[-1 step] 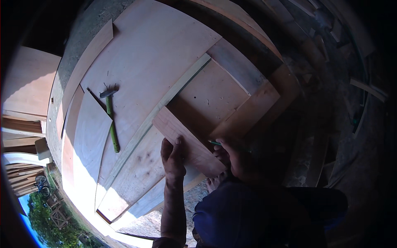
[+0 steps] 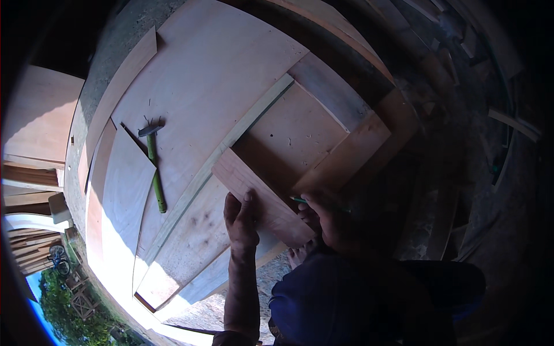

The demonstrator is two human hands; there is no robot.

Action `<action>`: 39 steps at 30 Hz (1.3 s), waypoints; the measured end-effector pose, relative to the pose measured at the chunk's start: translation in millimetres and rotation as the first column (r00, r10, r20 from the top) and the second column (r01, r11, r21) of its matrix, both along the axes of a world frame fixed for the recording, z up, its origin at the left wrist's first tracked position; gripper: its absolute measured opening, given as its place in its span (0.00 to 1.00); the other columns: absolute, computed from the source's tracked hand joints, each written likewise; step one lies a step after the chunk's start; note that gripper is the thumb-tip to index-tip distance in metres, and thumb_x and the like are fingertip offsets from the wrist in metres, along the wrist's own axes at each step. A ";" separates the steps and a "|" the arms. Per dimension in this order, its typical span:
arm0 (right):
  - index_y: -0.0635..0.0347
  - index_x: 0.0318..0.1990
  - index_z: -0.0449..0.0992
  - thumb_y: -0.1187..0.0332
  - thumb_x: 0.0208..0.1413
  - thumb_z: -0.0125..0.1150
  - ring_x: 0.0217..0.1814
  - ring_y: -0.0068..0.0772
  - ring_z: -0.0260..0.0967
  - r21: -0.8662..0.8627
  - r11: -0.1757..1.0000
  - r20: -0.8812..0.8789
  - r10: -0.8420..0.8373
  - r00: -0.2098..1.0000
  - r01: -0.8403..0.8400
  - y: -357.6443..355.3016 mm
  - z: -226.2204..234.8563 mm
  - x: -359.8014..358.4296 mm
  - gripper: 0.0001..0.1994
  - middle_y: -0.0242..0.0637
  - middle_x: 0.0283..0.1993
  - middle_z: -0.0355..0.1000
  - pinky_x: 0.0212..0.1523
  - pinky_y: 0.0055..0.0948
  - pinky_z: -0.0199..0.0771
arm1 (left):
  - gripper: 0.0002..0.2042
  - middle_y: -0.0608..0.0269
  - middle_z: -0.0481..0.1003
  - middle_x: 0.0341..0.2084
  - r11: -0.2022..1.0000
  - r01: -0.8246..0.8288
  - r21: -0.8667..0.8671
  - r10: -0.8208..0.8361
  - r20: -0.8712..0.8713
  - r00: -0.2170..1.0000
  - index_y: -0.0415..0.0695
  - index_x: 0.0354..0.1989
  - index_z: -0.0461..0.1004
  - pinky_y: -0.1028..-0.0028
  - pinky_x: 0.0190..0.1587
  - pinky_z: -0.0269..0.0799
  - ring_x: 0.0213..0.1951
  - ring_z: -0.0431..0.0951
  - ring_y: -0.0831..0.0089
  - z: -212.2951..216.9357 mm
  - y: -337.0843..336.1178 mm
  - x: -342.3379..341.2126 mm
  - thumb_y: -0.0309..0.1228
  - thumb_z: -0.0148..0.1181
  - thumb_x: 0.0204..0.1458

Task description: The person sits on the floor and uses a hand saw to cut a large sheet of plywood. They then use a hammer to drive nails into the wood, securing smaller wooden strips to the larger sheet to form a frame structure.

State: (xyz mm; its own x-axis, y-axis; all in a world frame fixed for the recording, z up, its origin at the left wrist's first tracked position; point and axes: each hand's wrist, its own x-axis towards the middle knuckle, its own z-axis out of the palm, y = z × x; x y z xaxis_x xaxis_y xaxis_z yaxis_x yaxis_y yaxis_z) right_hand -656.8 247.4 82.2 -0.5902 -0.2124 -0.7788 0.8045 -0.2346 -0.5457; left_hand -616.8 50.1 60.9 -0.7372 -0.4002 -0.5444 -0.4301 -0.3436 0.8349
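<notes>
A short wooden board [image 2: 262, 199] lies slantwise across the frame of wooden strips in front of me. My left hand [image 2: 241, 222] grips its near-left edge, thumb on top and fingers at the side. On the board's other side, my right hand [image 2: 323, 216] is closed around a thin green pencil [image 2: 298, 199], whose tip points at the board's right edge. Shadow covers much of that hand. A long pale strip [image 2: 242, 128] runs from the far end of the frame down toward the lower left, and the board's far corner meets it. Beyond the board, a crosspiece [image 2: 352, 147] joins the frame.
A hammer with a green handle [image 2: 157, 179] lies to the left on a large plywood sheet [image 2: 213, 52], with several loose nails by its head. An angled plywood offcut [image 2: 124, 173] is beneath the handle. Stacked timber [image 2: 34, 248] stands far left; scrap strips [image 2: 513, 124] lie at right.
</notes>
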 end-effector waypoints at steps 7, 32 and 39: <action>0.62 0.44 0.78 0.62 0.62 0.60 0.34 0.29 0.77 0.044 0.999 0.035 0.011 0.999 -0.013 -3.5 -1.4 -9.0 0.12 0.38 0.35 0.77 0.36 0.28 0.77 | 0.16 0.64 0.76 0.40 0.999 -0.046 -0.012 0.046 -0.010 0.999 0.38 0.54 0.69 0.80 0.36 0.67 0.37 0.73 0.81 -3.6 2.3 -1.2 0.34 0.56 0.63; 0.64 0.43 0.78 0.62 0.63 0.59 0.32 0.30 0.78 -0.004 0.999 -0.022 0.051 0.998 -0.051 -1.7 -6.4 -12.7 0.13 0.43 0.34 0.78 0.37 0.28 0.79 | 0.17 0.60 0.76 0.46 0.998 -0.063 0.019 0.064 -0.051 0.997 0.36 0.57 0.68 0.77 0.45 0.70 0.44 0.75 0.78 1.5 5.3 -3.8 0.32 0.55 0.64; 0.64 0.43 0.78 0.63 0.63 0.59 0.33 0.31 0.79 -0.019 0.999 -0.007 0.051 0.999 -0.051 -0.9 -7.8 -13.6 0.12 0.43 0.35 0.78 0.37 0.28 0.80 | 0.17 0.60 0.76 0.44 0.999 -0.038 0.003 0.038 -0.016 0.999 0.36 0.56 0.68 0.78 0.44 0.70 0.43 0.74 0.78 4.0 3.9 -3.2 0.33 0.55 0.64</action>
State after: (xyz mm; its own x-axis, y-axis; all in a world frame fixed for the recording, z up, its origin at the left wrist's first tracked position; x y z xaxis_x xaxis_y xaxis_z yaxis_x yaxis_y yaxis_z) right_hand -670.4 246.5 74.4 -0.5834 -0.2570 -0.7705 0.8120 -0.2036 -0.5470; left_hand -620.0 54.1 64.9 -0.7302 -0.4263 -0.5339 -0.4036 -0.3615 0.8405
